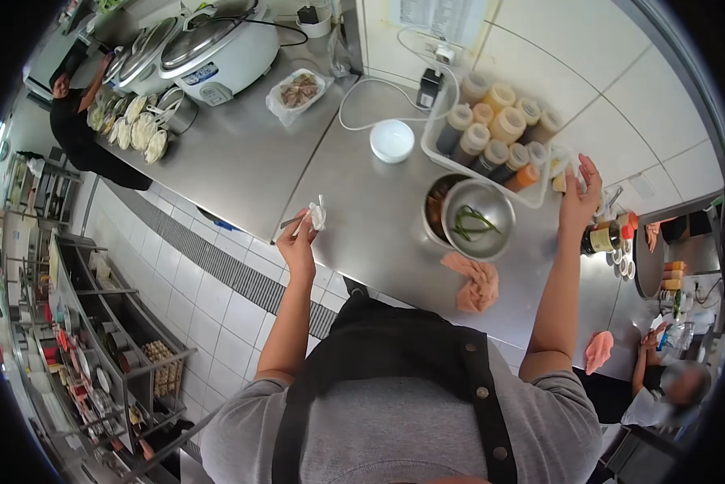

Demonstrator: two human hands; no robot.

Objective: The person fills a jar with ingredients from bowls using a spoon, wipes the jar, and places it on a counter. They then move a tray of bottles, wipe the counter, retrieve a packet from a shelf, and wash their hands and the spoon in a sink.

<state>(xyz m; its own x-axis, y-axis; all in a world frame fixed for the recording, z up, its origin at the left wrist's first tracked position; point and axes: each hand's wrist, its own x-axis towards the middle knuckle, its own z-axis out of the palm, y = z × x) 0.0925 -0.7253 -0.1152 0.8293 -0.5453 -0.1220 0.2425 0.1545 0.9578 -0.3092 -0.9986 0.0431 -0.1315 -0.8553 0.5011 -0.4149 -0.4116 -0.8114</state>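
My left hand is raised at the front edge of the steel counter, its fingers closed on a crumpled white wrapper-like thing. A thin dark stick-like piece also juts from these fingers. My right hand reaches to the right end of a clear bin of squeeze bottles. Its fingers are bent and apart, beside small containers near the wall; I see nothing gripped. Between my hands, a steel bowl holding green stalks overlaps a second metal bowl with brown contents.
An orange cloth lies before the bowls, another cloth farther right. A white bowl, a tray of brownish food and large cookers stand behind. Co-workers are at far left and far right.
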